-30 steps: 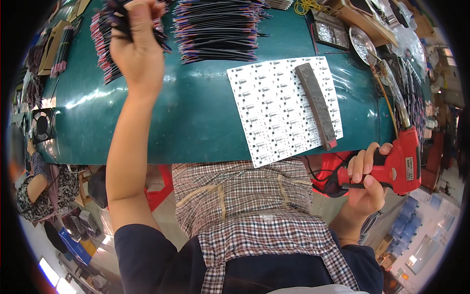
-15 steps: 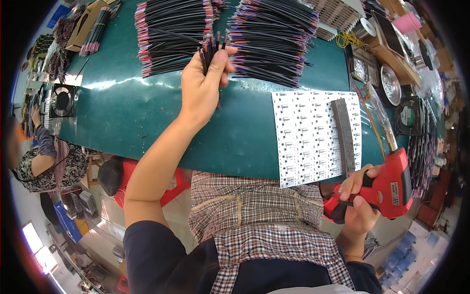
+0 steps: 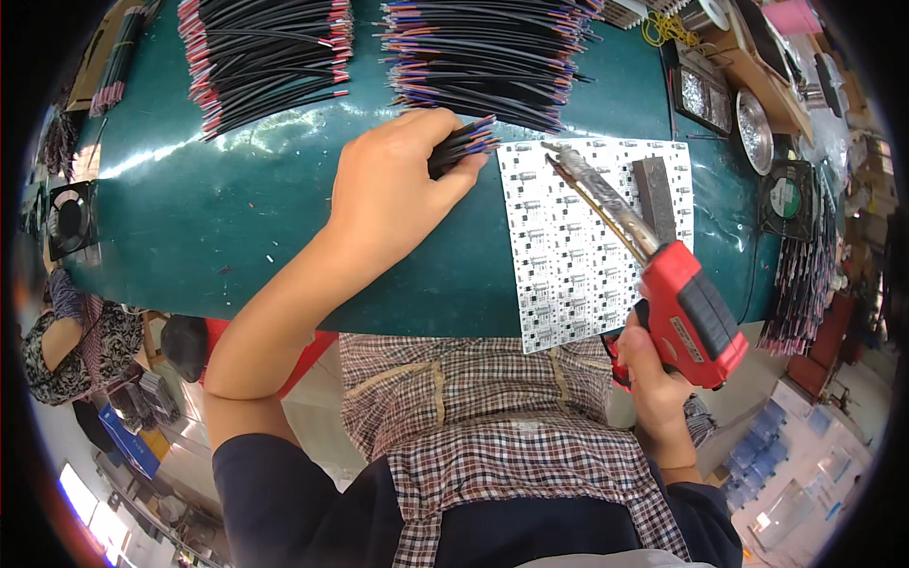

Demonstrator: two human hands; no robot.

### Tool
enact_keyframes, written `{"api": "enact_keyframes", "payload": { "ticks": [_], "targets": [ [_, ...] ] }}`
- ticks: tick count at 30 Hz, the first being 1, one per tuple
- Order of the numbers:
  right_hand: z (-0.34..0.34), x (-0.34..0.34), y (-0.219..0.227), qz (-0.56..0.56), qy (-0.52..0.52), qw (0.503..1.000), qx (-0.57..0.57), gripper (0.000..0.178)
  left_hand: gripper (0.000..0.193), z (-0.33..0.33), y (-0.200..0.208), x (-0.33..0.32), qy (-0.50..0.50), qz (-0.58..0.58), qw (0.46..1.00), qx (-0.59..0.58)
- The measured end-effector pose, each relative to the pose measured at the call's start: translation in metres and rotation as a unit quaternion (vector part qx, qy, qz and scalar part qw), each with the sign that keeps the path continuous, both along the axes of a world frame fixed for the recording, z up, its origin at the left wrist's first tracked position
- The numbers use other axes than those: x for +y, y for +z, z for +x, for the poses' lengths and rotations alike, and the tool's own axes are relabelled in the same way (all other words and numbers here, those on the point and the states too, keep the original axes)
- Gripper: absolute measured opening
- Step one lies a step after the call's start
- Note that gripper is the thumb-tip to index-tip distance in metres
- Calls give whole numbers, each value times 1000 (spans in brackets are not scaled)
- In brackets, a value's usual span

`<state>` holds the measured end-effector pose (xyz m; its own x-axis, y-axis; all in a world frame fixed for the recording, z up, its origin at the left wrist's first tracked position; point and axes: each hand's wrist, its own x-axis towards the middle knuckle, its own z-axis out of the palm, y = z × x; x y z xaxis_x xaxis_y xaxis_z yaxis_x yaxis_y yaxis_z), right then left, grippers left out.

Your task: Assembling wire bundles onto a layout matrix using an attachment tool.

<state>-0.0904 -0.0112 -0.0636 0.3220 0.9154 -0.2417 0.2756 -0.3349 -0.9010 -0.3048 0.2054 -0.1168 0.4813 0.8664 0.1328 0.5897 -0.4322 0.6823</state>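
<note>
My left hand [image 3: 393,185] is closed round a small bundle of black cables [image 3: 459,150], their coloured wire ends pointing right. In my right hand [image 3: 653,374] is a red and black soldering gun [image 3: 689,312], gripped by its handle. Its long metal tip reaches up and left over a white circuit board panel [image 3: 559,275], close to the cable ends; contact between them cannot be made out. The panel carries rows of small dark parts and lies at the table's near edge. A dark grey bar [image 3: 655,199] rests on its right side, partly behind the gun's barrel.
Two wide rows of black cables, one with red ends [image 3: 270,62] and one with blue-orange ends [image 3: 483,62], cover the far table [image 3: 180,227]. Right: a round metal dish [image 3: 754,131], a fan [image 3: 788,201] and hanging cables [image 3: 800,293]. A co-worker [image 3: 66,331] sits far left.
My left hand has turned and come nearer, so the cable ends now point right toward the panel. The soldering gun has swung left over the panel. The whole view has shifted somewhat.
</note>
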Motion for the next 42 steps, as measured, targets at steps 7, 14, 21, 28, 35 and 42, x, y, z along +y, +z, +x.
{"api": "enact_keyframes", "payload": {
  "ticks": [7, 14, 21, 28, 35, 42],
  "targets": [
    [-12, 18, -9, 7, 3, 999, -31, 24, 23, 8, -11, 3, 0, 31, 999, -12],
    [-15, 29, -11, -21, 3, 999, -39, 13, 23, 7, -15, 4, -1, 34, 999, -6],
    [-17, 30, -17, 15, -6, 998, -56, 10, 23, 5, -12, 4, -8, 39, 999, 6],
    [-17, 29, -12, -14, -2, 999, -50, 10, 24, 4, -10, 3, -7, 43, 999, -1],
    [-18, 33, -7, -11, 16, 998, -63, 10, 24, 3, -9, 2, -3, 63, 998, 18],
    [-20, 35, -4, 8, 5, 996, -89, 11, 22, 3, -8, 1, -3, 56, 998, 19]
  ]
}}
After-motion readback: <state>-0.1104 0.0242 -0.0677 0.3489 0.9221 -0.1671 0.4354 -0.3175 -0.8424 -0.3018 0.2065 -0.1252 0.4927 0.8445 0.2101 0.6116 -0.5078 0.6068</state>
